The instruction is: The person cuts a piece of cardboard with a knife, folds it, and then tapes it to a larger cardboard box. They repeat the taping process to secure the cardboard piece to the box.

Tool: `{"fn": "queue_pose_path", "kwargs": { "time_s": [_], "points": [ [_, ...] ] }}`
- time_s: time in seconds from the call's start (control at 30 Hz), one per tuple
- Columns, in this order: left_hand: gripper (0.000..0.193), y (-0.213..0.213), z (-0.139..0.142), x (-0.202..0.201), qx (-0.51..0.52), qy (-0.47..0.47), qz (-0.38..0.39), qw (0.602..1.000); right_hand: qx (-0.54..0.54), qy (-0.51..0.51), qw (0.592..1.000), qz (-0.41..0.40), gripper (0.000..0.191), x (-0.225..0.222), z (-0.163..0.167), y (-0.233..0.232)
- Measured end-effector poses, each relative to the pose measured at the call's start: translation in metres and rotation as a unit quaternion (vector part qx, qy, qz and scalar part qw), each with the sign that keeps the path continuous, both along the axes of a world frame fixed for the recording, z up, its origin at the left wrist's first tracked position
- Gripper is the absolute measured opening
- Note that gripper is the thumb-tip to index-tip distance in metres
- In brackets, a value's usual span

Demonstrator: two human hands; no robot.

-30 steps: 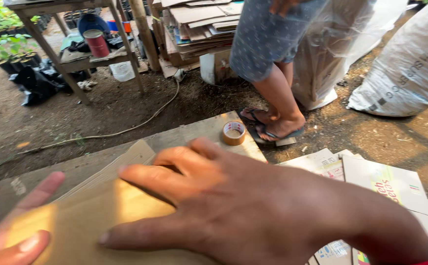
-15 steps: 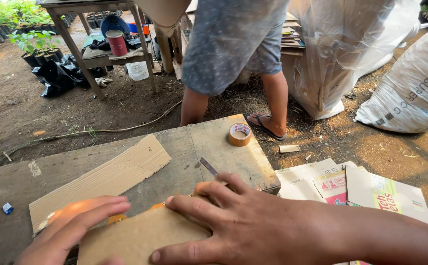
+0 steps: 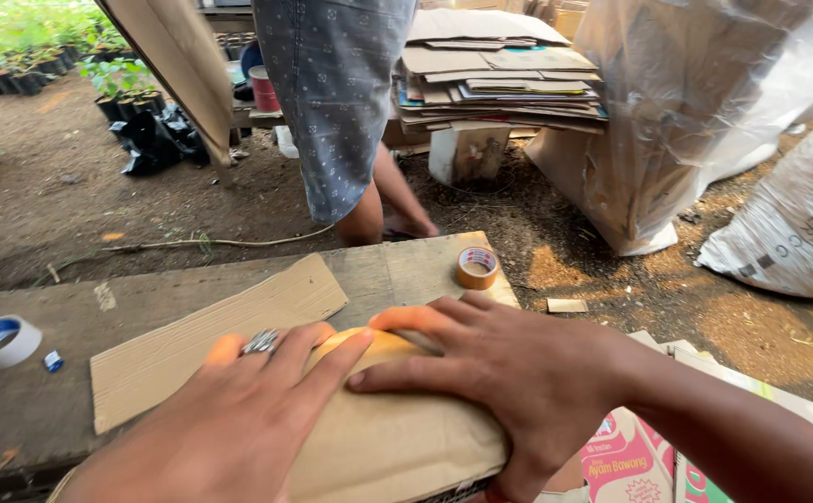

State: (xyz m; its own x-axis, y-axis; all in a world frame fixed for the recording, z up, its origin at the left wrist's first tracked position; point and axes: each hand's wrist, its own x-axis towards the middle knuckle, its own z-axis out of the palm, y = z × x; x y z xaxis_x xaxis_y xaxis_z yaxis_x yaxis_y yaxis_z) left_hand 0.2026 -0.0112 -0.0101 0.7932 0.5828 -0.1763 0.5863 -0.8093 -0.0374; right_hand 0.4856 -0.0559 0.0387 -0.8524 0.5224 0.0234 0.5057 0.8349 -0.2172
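Pressing flat a folded piece of cardboard [image 3: 397,438] at the near edge of the wooden board [image 3: 43,419], with both palms down on it. Left hand [image 3: 230,428] spread wide, fingers apart and straight, a ring on one; right hand [image 3: 509,382] likewise splayed, fingertips meeting the left's over a raised, curved fold at the top of the piece. Nothing gripped, only weighed down. Long axis running roughly left to right across the view, slightly tilted, right end overhanging the board. Judged as the flattening or creasing step; next likely needs firm pressure held along the fold, and tape within reach. Beyond it, a loose cardboard strip [image 3: 211,335] lying aslant. Farther out, a brown tape roll [image 3: 477,267] near the board's far corner, a white tape roll [image 3: 0,340] at far left, another person's legs [image 3: 379,200], stacked cardboard [image 3: 500,79], sacks [image 3: 788,233].
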Motion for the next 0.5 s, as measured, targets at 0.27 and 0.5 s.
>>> {"fn": "queue_pose_path", "kwargs": {
  "time_s": [0.27, 0.5],
  "points": [
    [0.140, -0.018, 0.046, 0.007, -0.086, -0.118, 0.054, 0.988, 0.010, 0.011, 1.000, -0.006, 0.126, 0.002, -0.002, 0.013],
    [0.135, -0.035, 0.060, -0.016, -0.088, -0.078, 0.107, 0.987, -0.049, -0.028, 0.997, -0.046, 0.126, -0.026, 0.010, 0.005]
  ]
}}
